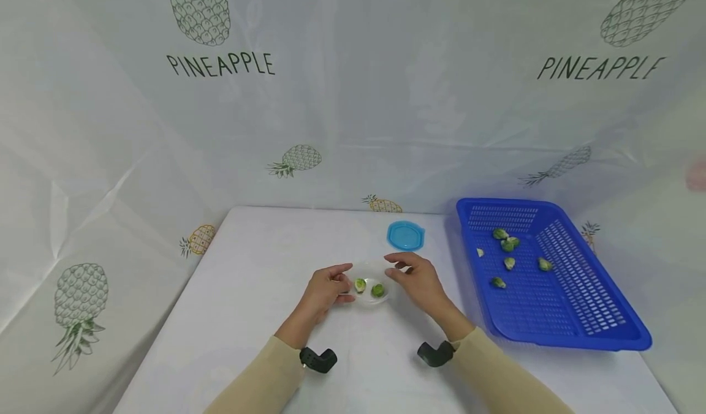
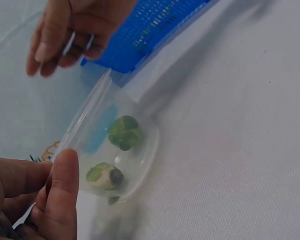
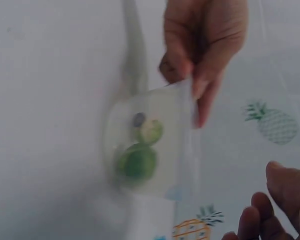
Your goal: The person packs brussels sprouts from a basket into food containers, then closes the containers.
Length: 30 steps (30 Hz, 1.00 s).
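A clear round container holds two Brussels sprouts, one leafy green and one with its pale cut stem showing. My left hand pinches the container's rim between thumb and fingers, as the left wrist view also shows. On the other side, my right hand is beside the rim with fingers bent loosely; in the right wrist view, the hand is apart from the container and holds nothing.
A light blue lid lies behind the container, near the table's back edge. On the right stands a blue perforated basket with several sprouts and a small pale piece inside. Pineapple-print cloth hangs behind the white table.
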Available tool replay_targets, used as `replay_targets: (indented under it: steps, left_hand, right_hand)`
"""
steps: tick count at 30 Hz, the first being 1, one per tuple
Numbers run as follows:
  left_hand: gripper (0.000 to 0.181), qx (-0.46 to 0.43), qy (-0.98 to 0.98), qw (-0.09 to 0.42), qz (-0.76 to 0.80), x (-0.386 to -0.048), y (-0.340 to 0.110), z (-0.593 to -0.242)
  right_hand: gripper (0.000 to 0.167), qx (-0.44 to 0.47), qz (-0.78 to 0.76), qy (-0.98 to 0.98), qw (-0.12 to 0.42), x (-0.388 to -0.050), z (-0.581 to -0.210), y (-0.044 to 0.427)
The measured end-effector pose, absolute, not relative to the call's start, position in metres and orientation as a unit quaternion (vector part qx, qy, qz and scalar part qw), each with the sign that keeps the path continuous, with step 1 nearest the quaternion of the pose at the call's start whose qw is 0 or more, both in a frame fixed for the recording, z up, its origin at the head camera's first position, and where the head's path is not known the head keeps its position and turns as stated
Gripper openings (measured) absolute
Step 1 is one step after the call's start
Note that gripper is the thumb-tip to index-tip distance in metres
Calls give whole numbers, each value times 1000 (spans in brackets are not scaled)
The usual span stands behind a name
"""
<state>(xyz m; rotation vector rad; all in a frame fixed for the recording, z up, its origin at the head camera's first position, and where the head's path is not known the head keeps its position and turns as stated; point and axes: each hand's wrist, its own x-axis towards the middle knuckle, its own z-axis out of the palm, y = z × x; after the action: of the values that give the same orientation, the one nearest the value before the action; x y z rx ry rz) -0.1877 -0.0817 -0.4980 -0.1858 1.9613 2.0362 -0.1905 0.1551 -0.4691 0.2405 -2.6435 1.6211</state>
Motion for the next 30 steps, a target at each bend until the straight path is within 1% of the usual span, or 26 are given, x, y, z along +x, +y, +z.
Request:
replay_targets:
  steps: [6,12,16,22,30]
  left_hand:
    - [53,-61,688,154,707,-189,-82,-499]
    - [53,-64,687,157,707,-189,-82,-498]
    - [53,-68,686,160,706,-189,-82,-498]
    - [54,-66,690,162,703,-191,-82,-499]
    - [54,-65,690,163,702,-192,-83,-499]
  right_hand:
    - [25,67,550,-831,60,-175,-432,170]
    - [28,82,490,-866,58,-160,-384,202]
    - [30,90,438,-892,66,-161,-363,232]
    - [31,107,389,-912,75,-178,-355,280]
    - [40,95,366,-925,45,-204,-371,331]
